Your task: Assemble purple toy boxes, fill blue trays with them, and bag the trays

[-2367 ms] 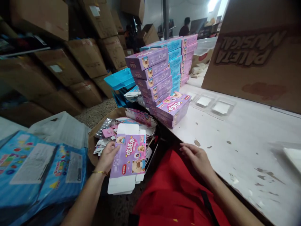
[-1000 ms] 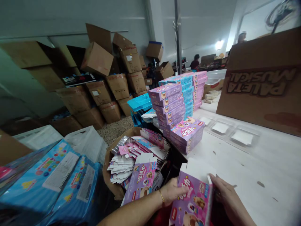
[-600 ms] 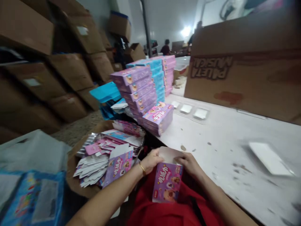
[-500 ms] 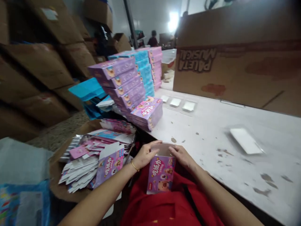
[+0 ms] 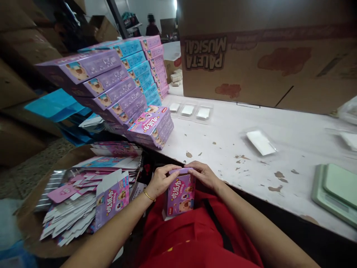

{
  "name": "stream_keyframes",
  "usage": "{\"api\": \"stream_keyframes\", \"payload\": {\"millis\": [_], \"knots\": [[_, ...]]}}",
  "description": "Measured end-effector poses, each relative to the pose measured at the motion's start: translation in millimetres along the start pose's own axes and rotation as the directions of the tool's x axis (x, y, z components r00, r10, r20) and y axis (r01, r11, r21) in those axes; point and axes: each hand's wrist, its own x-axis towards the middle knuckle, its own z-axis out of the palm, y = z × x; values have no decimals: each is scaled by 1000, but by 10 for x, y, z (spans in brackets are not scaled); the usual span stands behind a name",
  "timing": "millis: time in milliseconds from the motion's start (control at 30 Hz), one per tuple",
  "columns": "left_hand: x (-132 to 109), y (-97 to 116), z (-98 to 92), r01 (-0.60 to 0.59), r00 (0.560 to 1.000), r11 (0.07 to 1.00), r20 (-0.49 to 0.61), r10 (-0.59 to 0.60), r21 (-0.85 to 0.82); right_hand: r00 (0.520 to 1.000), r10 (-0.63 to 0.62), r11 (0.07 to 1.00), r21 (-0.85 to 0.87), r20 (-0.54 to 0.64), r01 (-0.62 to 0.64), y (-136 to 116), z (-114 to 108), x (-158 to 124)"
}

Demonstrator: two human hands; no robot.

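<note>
Here the purple box [image 5: 180, 194] stands upright between 2 hands — left hand [image 5: 160, 180], right hand [image 5: 203, 174] — fingers [image 5: 195, 165] pressing its top flap.

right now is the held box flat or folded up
Folded up: box stands upright, left hand and right hand on its top.

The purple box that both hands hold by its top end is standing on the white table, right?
Not quite. The left hand and the right hand do hold the purple box by its top end, but it stands on the red lap, just short of the near edge of the white table. The head view shows this.
</note>
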Motion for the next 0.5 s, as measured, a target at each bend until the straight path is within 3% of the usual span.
{"api": "stream_keyframes", "payload": {"millis": [200, 333, 433, 500], "knots": [[-57, -6, 21, -188, 969, 966, 195, 153, 175, 997, -68, 965, -250, 41, 76, 28, -7, -248], [-129, -63, 83, -254, 941, 936, 285, 181, 245, 995, -28, 979, -203, -91, 9, 88, 3, -506], [-138, -115, 164, -235, 958, 951, 216, 190, 202, 967, 81, 990, -94, -242, -106, 167, 83, -695], [-122, -129, 208, -202, 978, 971, 76, 193, 130, 960, 110, 991, -50, -258, -127, 192, 186, -751]]}}
